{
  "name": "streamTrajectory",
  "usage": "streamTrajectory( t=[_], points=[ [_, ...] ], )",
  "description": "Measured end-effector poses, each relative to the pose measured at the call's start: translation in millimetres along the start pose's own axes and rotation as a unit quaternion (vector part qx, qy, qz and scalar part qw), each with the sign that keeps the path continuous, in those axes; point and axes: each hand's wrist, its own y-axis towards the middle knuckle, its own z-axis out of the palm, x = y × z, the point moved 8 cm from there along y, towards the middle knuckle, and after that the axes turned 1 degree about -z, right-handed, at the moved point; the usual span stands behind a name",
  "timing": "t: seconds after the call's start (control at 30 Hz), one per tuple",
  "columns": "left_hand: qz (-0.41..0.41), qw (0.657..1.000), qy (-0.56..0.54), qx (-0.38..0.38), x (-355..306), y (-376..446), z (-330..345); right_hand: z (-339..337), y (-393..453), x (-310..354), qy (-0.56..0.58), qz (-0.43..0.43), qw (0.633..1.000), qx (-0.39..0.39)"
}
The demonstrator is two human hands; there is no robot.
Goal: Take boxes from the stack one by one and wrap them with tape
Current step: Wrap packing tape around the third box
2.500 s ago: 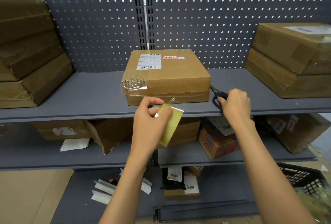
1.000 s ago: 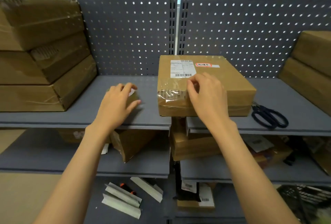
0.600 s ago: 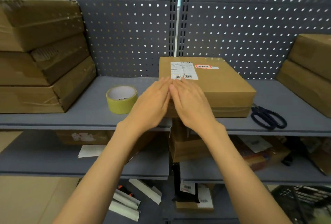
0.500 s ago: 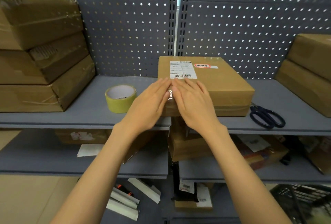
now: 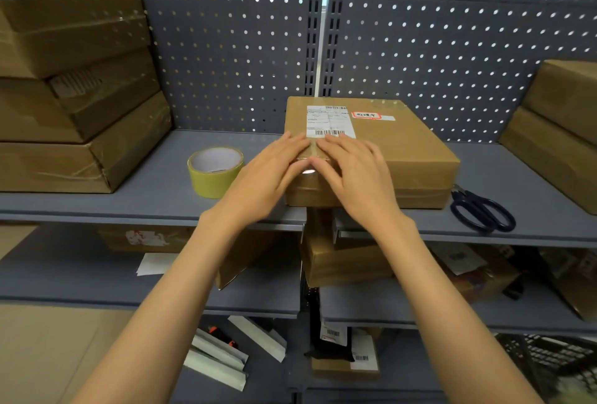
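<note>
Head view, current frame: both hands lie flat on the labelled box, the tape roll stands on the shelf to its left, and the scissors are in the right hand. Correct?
Not quite. In the head view the scissors lie on the shelf, right of the box; the right hand holds nothing. Both it and the left hand press flat on the box, tape roll to the left.

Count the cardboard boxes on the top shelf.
6: three stacked at left, one in the middle under both hands, two stacked at right. More may lie beyond the frame edges.
</note>
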Motion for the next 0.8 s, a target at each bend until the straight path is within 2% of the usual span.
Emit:
streamTrajectory(
  t=[0.1, 0.2, 0.37, 0.8],
  points=[
    [0.018, 1.000, 0.010, -0.015, 6, 0, 3, 0, -4, 0, -0.057, -0.044, 0.996, -0.057],
    [0.027, 0.999, 0.024, -0.014, 8, 2, 5, 1, -7, 0, -0.094, -0.076, 0.990, -0.069],
    [0.068, 0.995, 0.074, -0.010, 10, 2, 7, 4, -8, 0, -0.112, -0.111, 0.986, -0.047],
    [0.090, 0.994, 0.066, 0.010, 11, -1, 12, 7, -9, -3, -0.116, -0.105, 0.988, 0.017]
  ],
)
